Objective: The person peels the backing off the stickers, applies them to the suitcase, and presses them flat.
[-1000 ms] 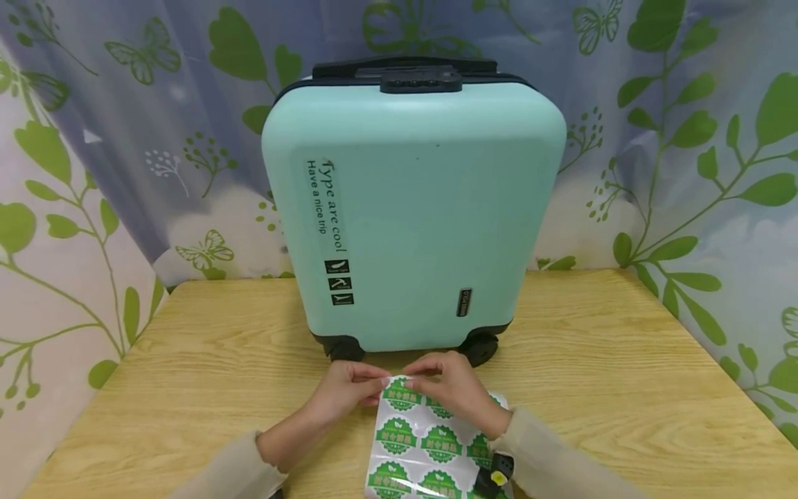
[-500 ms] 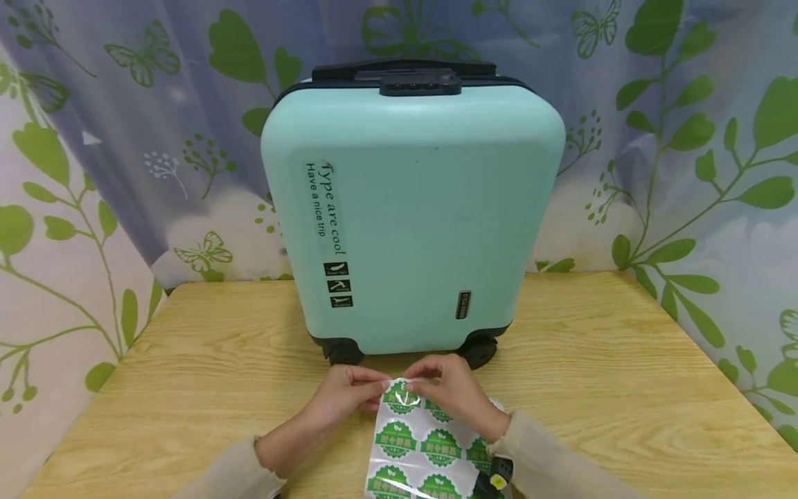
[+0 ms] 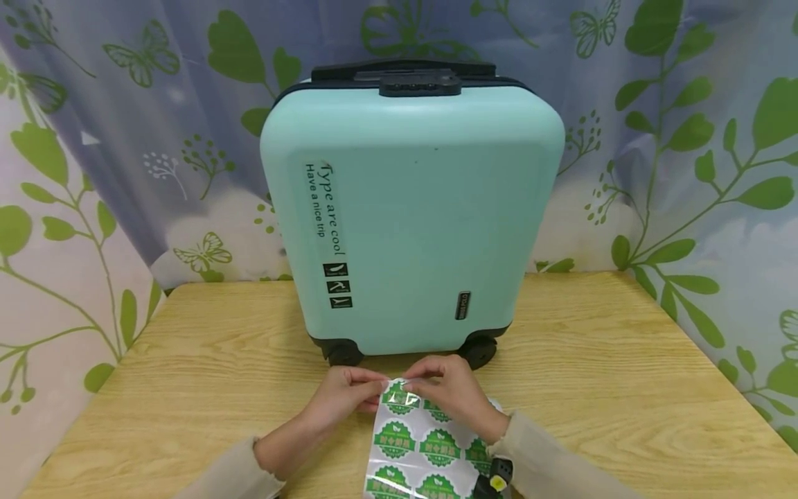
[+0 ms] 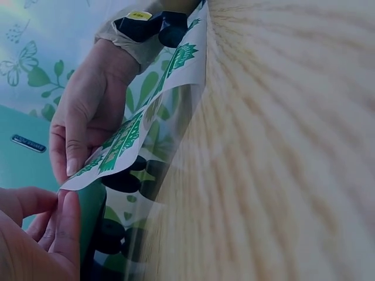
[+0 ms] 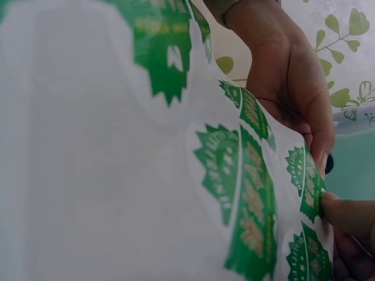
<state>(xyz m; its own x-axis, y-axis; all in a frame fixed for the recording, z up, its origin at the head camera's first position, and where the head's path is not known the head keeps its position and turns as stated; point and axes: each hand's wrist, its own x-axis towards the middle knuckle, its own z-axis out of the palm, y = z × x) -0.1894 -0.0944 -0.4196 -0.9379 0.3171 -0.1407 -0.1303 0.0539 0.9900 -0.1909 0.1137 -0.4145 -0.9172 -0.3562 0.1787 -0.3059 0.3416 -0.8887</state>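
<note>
Left hand [image 3: 341, 394] pinches the sheet [image 3: 416, 424] at its 11 o'clock corner, thumb against forefinger with almost no gap. Right hand [image 3: 450, 388] grips the same edge just toward 12 o'clock, its thumb on the corner sticker [image 3: 399, 402]. Both holds are small, so an uneven pull could tear or crease that corner, I judge; a thumb slipping on the glossy face could let it spring down. If the sticker's rim came free, glue might catch a fingertip or fold onto itself. The sheet's far end curves up off the table [image 3: 598, 374]. Beyond, at 12 o'clock, the suitcase [image 3: 411, 229] stands upright; its wheels [image 3: 479, 352] might roll if knocked.
</note>
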